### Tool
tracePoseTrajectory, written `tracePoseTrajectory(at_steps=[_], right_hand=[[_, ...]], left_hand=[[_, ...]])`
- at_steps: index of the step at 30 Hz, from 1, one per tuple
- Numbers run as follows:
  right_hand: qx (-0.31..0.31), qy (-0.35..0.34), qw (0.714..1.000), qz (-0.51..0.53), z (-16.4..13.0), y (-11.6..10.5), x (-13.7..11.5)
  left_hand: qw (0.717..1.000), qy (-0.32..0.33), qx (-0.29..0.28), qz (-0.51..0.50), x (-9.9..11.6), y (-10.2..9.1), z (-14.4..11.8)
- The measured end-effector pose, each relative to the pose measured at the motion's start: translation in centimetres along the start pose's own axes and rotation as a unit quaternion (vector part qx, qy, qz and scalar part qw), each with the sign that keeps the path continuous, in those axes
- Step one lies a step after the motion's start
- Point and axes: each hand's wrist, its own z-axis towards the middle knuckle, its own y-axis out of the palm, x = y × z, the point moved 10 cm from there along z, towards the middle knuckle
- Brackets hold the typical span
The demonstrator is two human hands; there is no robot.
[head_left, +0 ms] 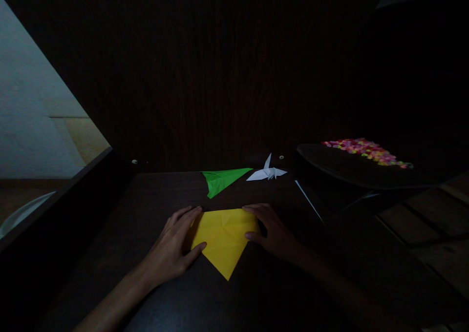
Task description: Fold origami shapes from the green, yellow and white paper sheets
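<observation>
A creased sheet of yellow paper [224, 237] lies on the dark wooden surface, its top edge folded straight and one corner pointing toward me. My left hand [178, 241] grips its left side, thumb on top and fingers along the upper left edge. On the opposite side, my right hand [269, 229] holds the right edge with the thumb over the paper and fingers at the upper right corner. Just beyond lies a folded green paper [224, 179], wide at its left and pointed at its right. Beside that sits a white origami crane [267, 172].
A dark upright panel [220, 78] rises behind the papers. To the right, a dark rounded shelf [330, 166] carries a strip of pink, red and yellow beads or flowers [370, 151]. A raised wooden edge [73, 185] borders the left. The scene is dim.
</observation>
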Motion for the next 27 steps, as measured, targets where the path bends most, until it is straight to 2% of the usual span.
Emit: tracePoseTrajectory(at_steps=[4,10,18,27], right_hand=[[0.007,-0.008,1.0,-0.011,0.0,-0.3,-0.5],[0.05,-0.083,0.994,-0.056,-0.5,-1.1,-2.3],[0.062,-0.136,0.984,-0.094,-0.7,-1.2,-3.8],[0.044,-0.208,0.972,-0.102,-1.4,-0.4,-5.2]], left_hand=[[1.0,0.003,-0.004,-0.004,0.2,-0.1,0.0],[1.0,0.027,0.008,-0.001,0.9,-0.5,0.1],[0.991,0.12,0.039,0.033,3.2,-1.1,-0.2],[0.984,0.171,-0.032,0.047,4.5,0.1,-0.6]])
